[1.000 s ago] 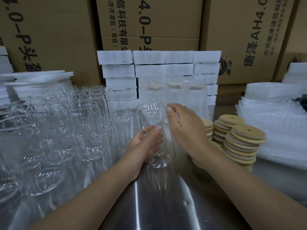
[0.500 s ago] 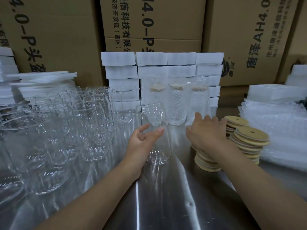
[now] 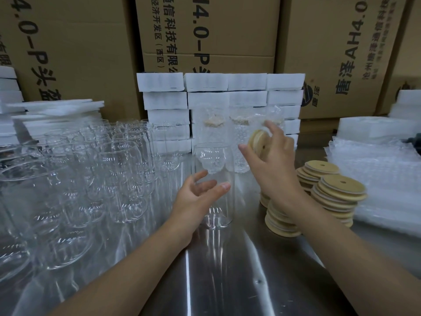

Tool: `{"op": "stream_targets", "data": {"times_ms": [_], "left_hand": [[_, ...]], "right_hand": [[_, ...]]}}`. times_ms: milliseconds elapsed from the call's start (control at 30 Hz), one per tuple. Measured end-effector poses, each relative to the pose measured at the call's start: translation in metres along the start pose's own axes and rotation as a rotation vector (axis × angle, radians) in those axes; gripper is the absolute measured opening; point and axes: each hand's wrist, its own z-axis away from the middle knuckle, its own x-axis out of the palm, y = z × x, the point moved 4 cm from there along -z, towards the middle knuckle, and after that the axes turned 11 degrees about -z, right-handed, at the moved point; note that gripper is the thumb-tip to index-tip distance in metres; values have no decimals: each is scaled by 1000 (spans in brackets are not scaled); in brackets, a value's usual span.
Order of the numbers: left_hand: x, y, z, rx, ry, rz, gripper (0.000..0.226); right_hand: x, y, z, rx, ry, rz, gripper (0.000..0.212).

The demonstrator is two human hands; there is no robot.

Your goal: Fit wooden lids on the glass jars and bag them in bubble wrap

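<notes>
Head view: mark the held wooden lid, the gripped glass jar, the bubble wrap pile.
wooden lid (image 3: 258, 141), head view, flat face
glass jar (image 3: 214, 155), head view, upper wall
bubble wrap pile (image 3: 382, 179), head view, top sheet

Views: one. Head camera, worn by the person, wide-angle.
Facing: forward and down over the steel table (image 3: 227, 281).
Range: close. The left hand (image 3: 196, 197) and right hand (image 3: 273, 165) sit near frame centre, with the forearms entering from the bottom edge.
Left field: glass jars (image 3: 91, 179).
Right field: lid stacks (image 3: 335, 192).
Far limit: cardboard boxes (image 3: 205, 30), their edges tilted at the frame's sides.
</notes>
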Motion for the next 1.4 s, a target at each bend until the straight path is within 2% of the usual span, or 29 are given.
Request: {"op": "stream_targets", "data": {"times_ms": [67,167,300,500,833,967,1267,1400], "left_hand": [[2,2,2,30,-31,11,82],[3,3,3,59,-58,19,85],[6,3,4,63,-105,-8,83],[8,2,3,71,-129,-22,72],[10,3,5,104,-170,-29,66],[11,2,5,106,-176,-32,66],[12,4,6,100,-176,-44,65],[11,4,8,100,-180,-34,75]], "right_hand": [[-1,-11,5,-58,63,-206,70],[-2,-21,11,-84,114,-455,58],[8,-25,15,-58,23,-651,49],[15,-23,18,-65,-66,-609,33],[20,-29,22,-115,-137,-624,26],[22,-27,22,-121,-156,-559,17],[21,-26,21,-99,-142,-528,15],[21,-29,22,-125,-143,-511,13]]}}
